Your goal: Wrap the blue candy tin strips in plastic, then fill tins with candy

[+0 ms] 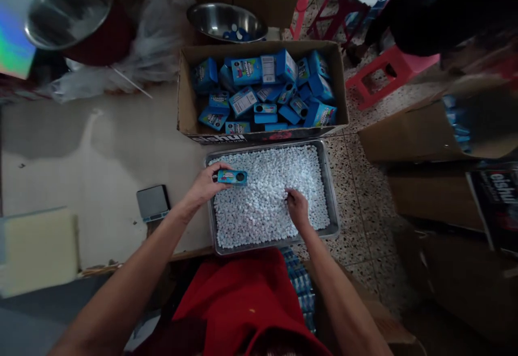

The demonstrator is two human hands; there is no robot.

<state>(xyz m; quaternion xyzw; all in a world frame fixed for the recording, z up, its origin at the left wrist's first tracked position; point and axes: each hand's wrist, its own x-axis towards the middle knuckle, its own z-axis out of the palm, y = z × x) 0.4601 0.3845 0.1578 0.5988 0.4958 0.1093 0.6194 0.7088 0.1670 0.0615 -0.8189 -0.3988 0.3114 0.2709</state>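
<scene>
My left hand (205,184) grips a small blue printed box (232,177) with a dark round spot at one end. It holds the box over the left part of a metal tray (332,205). A thick layer of small white pellets (259,210) fills the tray. Over the right part of the pellets is my right hand (298,208), its fingers curled together at the surface. What they hold, if anything, is hidden. Just behind the tray, a cardboard carton (263,49) contains many similar blue boxes (246,70), lying in a jumble.
On the table to the left lies a small digital scale (152,202). A steel bowl (214,19) with blue caps stands behind the carton. Further left is a large metal-rimmed pot (68,11). At right are a red stool (394,73), more cartons (404,135) and another person (437,16).
</scene>
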